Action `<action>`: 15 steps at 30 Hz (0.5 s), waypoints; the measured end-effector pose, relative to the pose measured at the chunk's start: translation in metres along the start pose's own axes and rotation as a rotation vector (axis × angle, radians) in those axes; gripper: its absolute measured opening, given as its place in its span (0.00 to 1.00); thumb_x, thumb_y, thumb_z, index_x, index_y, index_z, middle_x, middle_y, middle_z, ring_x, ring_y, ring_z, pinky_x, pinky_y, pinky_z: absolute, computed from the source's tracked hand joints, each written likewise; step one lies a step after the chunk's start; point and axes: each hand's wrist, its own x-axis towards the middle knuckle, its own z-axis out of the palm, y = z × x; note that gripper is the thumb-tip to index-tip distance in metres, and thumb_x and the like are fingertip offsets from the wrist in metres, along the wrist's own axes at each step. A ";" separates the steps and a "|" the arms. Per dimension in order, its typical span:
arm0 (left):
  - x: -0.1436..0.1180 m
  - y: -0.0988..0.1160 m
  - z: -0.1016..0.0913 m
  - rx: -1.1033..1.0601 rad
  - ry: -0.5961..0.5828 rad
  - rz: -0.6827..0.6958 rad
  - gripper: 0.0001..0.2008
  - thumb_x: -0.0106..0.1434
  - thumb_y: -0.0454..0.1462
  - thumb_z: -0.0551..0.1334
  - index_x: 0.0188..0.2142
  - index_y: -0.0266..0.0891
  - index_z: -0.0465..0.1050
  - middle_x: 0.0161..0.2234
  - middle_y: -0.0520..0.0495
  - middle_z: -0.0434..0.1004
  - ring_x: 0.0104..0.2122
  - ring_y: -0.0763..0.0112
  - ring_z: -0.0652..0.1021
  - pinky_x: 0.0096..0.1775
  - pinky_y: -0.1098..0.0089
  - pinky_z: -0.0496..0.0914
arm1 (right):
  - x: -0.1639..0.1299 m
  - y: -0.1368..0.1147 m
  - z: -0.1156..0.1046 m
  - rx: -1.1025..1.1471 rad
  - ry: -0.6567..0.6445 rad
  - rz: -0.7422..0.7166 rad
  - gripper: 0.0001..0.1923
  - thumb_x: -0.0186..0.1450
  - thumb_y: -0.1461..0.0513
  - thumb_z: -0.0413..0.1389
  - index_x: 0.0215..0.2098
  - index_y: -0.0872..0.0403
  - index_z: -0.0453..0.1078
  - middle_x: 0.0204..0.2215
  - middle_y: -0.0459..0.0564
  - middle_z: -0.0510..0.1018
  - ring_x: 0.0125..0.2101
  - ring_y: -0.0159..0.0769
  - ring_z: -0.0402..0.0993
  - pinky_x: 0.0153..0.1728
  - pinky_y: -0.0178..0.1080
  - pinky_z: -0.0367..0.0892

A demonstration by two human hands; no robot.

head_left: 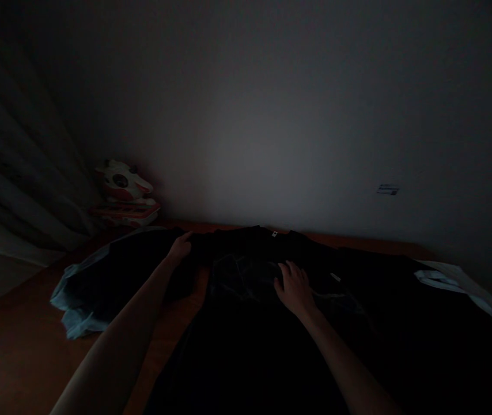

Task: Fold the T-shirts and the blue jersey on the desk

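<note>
Head view, dim light from where I'm standing. Black cloth top with a faint grey chest print point(237, 276) lies spread on the orange-brown flat surface point(16, 340), collar toward the plain grey wall point(263, 127). Left hand point(180, 248) at the left sleeve, index finger out, others curled; can't tell if it's gripping cloth. Right hand point(294, 286) palm down at the print, fingers loosely spread, nothing grasped. Pale-blue crumpled plastic point(75, 323) at far left, red-and-white cow-shaped toy point(125, 184) behind.
</note>
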 end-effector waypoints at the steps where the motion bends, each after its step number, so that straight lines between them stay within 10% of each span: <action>1: -0.001 0.002 -0.003 0.022 0.001 0.000 0.34 0.48 0.29 0.59 0.57 0.25 0.74 0.21 0.49 0.77 0.18 0.69 0.74 0.23 0.70 0.70 | 0.000 -0.006 -0.001 0.026 0.009 -0.044 0.24 0.69 0.59 0.50 0.60 0.59 0.68 0.61 0.67 0.70 0.61 0.54 0.66 0.61 0.59 0.57; 8: -0.012 0.033 0.014 0.106 -0.012 0.161 0.39 0.47 0.27 0.58 0.62 0.30 0.69 0.57 0.38 0.76 0.59 0.54 0.73 0.61 0.59 0.67 | -0.017 -0.027 0.014 0.267 -0.046 -0.120 0.27 0.71 0.50 0.50 0.62 0.56 0.67 0.64 0.65 0.68 0.65 0.55 0.61 0.63 0.64 0.53; 15: -0.097 0.056 0.086 0.112 -0.467 0.505 0.30 0.68 0.42 0.57 0.69 0.44 0.57 0.70 0.44 0.58 0.67 0.58 0.63 0.63 0.55 0.65 | -0.019 -0.010 0.026 0.746 0.210 0.112 0.26 0.72 0.49 0.47 0.60 0.55 0.66 0.52 0.61 0.79 0.53 0.45 0.76 0.56 0.51 0.68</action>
